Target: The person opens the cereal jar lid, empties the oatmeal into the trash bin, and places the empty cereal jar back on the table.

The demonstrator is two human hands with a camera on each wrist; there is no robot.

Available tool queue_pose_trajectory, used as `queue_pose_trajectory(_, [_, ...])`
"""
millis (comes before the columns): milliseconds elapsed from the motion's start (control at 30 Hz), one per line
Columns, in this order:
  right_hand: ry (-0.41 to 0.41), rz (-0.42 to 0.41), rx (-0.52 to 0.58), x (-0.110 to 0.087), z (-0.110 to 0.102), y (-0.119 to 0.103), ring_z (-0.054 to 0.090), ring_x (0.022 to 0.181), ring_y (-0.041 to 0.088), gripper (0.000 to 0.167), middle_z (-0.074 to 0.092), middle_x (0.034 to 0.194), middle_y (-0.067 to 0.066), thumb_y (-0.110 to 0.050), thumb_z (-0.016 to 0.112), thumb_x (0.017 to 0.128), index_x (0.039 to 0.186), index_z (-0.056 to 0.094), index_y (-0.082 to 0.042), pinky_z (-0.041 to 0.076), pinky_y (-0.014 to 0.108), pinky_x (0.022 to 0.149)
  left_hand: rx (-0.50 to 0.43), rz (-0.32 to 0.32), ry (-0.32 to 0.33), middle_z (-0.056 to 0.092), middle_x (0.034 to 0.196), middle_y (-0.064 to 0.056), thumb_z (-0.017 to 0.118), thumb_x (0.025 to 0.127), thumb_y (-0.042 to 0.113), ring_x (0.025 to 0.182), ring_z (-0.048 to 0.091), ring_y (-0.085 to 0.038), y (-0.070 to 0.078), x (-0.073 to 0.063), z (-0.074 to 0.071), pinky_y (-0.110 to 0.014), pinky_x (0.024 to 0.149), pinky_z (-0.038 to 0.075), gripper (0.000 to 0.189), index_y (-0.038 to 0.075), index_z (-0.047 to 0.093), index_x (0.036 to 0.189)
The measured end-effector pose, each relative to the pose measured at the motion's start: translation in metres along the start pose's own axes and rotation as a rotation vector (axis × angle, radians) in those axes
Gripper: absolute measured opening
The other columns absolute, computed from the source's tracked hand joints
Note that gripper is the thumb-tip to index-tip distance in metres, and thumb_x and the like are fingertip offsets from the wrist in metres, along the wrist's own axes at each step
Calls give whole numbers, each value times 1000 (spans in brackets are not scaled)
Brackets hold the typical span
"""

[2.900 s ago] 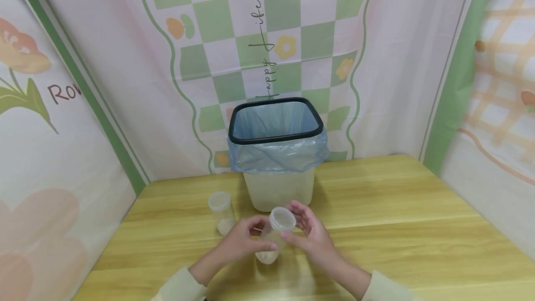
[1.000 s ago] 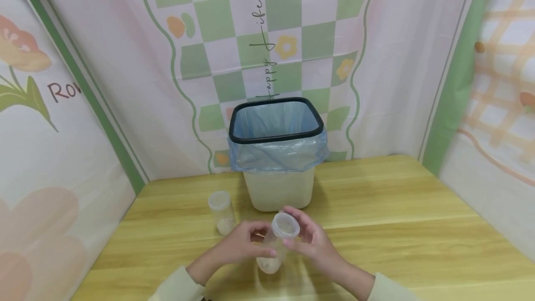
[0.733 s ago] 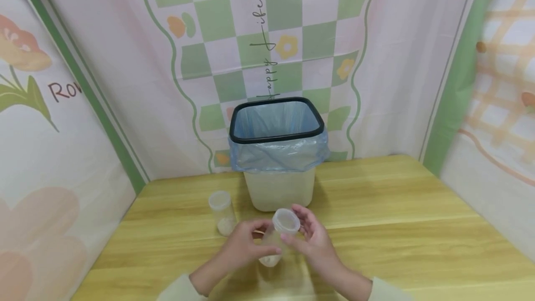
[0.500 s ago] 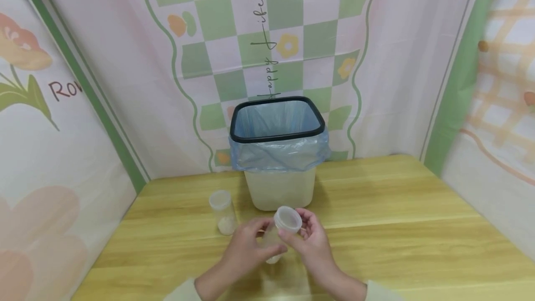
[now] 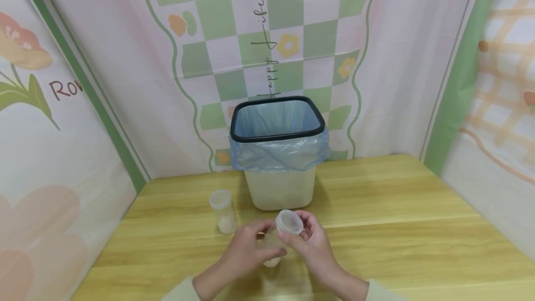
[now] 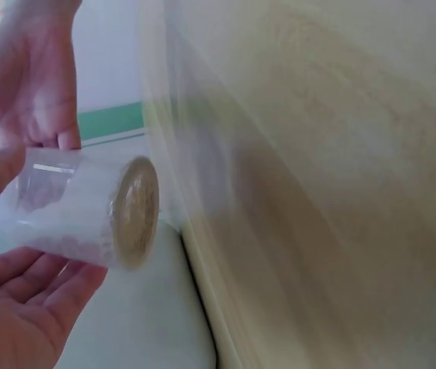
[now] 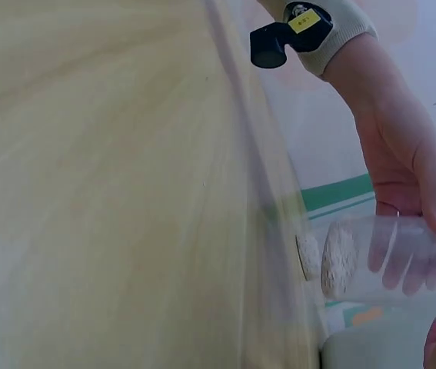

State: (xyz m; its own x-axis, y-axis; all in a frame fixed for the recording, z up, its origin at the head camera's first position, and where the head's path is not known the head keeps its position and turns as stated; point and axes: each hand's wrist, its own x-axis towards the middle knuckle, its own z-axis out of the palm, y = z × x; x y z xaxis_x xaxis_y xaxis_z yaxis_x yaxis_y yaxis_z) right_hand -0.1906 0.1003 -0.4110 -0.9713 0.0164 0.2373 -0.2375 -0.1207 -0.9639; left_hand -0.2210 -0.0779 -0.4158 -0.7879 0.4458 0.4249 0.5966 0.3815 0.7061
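Note:
A clear plastic jar [image 5: 272,261] with pale grains at its bottom leans slightly, its top to the right, between my two hands. My left hand [image 5: 242,247] grips its body, thumb in front and fingers behind. At the top, my right hand [image 5: 314,247] pinches the translucent lid [image 5: 290,222] between thumb and fingers. In the left wrist view, the jar's round base [image 6: 137,214] shows held off the table. The right wrist view shows the grains [image 7: 341,259] through the clear wall. A similar lidded jar [image 5: 223,212], also with pale grains, stands upright left of my hands.
Behind the hands stands a pale bin [image 5: 281,189] with a blue bag [image 5: 280,152] folded over it and a black rim [image 5: 277,138]. The wooden table [image 5: 384,208] ends at patterned cloth walls [image 5: 401,82] at the back and sides.
The jar and both hands have shifted slightly right. My right hand's fingers, looser around the lid 2.9 seconds ago, now sit closer on it. The other jar and the bin stay put.

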Motion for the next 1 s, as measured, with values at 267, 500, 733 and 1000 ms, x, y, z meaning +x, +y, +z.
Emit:
queue_pose_trajectory(267, [-249, -91, -7, 9, -19, 0, 57, 108, 19, 49, 58, 120, 17, 0, 70, 85, 129, 49, 9, 48, 26, 93, -237, -105, -157, 69, 110, -3, 83, 77, 17, 100, 64, -20, -1, 5, -12, -30, 88, 53, 47, 4, 66, 118])
queue_pose_trajectory(500, [-433, -171, 52, 13, -28, -2, 57, 112, 19, 51, 55, 125, 20, -1, 63, 91, 134, 41, 14, 46, 27, 96, -302, -94, -268, 67, 116, -4, 79, 82, 11, 105, 63, -27, -4, 7, -19, -39, 93, 51, 44, 5, 63, 123])
queue_pose_trajectory(733, [-478, -178, 39, 14, -28, -1, 55, 114, 19, 58, 52, 128, 22, 0, 62, 91, 139, 34, 14, 44, 26, 98, -327, -89, -287, 67, 117, -6, 78, 82, 13, 106, 63, -27, -7, 6, -20, -40, 94, 50, 46, 3, 62, 124])
queue_pose_trajectory(1000, [-248, -163, 13, 6, -16, -5, 53, 114, 18, 60, 52, 127, 22, 4, 69, 84, 136, 39, 11, 40, 21, 100, -250, -85, -193, 68, 115, -6, 82, 79, 15, 103, 63, -22, -6, 6, -17, -34, 92, 50, 49, 2, 63, 122])
